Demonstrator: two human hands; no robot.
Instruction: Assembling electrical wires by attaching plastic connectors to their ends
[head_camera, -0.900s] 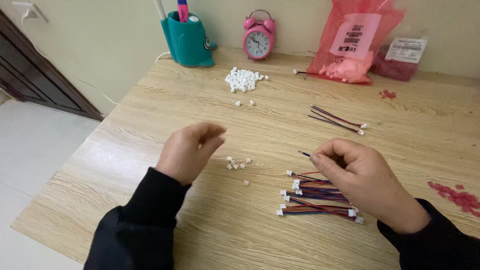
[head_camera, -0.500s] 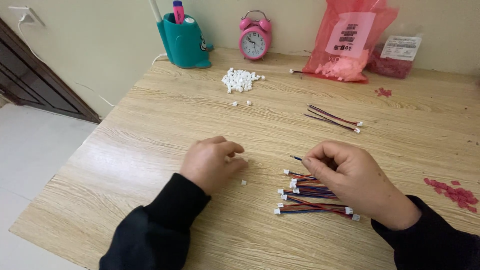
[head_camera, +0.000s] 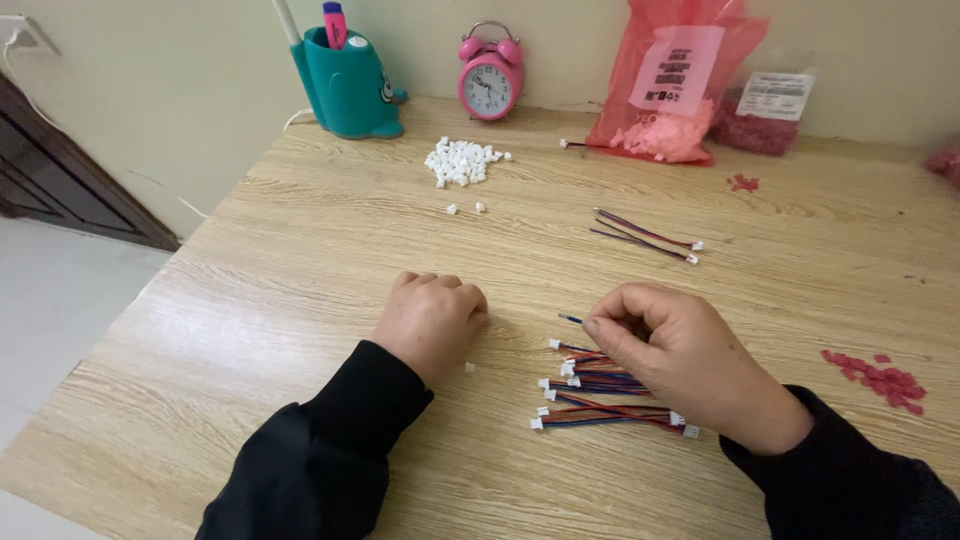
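Left hand (head_camera: 432, 322): fingers curled knuckles-down on wooden surface (head_camera: 300, 260); whether anything is gripped cannot be told. One white connector (head_camera: 469, 367) just beside it.
Right hand (head_camera: 690, 360): fingers pinched on thin wire (head_camera: 570, 319), above wire bundle (head_camera: 600, 392).
Risk: tiny connector likely to slip, roll away; loose wire may tangle with bundle.
Hidden: left fingertips, wire's far end.

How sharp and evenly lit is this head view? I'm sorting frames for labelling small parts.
Head view: soft, even daylight with faint shadows under the left hand and right hand; a mild sheen on the wooden table at left; the wire bundle and white connector pile look sharp, without motion blur.
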